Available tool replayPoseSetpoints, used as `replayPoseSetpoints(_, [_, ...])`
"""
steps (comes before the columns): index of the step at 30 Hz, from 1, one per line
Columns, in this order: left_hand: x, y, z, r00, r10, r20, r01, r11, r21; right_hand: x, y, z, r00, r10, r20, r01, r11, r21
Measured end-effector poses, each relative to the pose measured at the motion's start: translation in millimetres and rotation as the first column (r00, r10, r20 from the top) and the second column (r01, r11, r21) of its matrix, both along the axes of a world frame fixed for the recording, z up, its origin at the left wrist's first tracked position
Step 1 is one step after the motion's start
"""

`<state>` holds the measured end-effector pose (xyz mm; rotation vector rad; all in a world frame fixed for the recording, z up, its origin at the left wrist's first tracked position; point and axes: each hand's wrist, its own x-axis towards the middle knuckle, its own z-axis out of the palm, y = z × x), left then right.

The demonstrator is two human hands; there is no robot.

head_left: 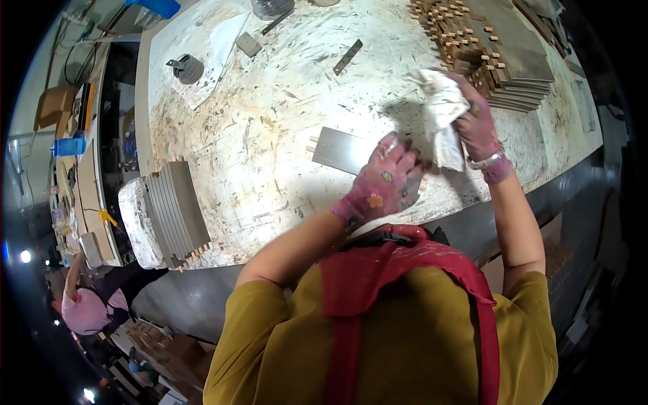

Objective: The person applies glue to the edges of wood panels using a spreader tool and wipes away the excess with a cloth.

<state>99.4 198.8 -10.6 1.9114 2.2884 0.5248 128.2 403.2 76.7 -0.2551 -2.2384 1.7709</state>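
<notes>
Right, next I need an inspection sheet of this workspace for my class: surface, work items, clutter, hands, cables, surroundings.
Surface: white table, stained and scuffed.
Work items: grey panel, pegs showing at its left end; left stack near the table's front edge; right stack at the far right; cloth.
Clutter: can, small block, dark strip.
Hands: left hand over the panel's right end, contact unclear; right hand grips the cloth.
Cables: nothing seen on the table.
Surroundings: co-worker and boxes, lower left.

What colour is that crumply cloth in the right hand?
The cloth in the right hand is white; it shows best in the head view.
</notes>
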Motion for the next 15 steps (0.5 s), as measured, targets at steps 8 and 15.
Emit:
replayPoseSetpoints(8, [19,-19,-13,0.993,-0.071,0.094,0.058,0.989,0.136,-61,-68,-36,0.697,0.699,0.161,-0.694,0.601,0.397])
replayPoseSetpoints(15, [22,-14,-30,0.988,-0.129,0.084,0.114,0.980,0.163,-69,-87,-78,0.715,0.672,0.196,-0.665,0.565,0.488])
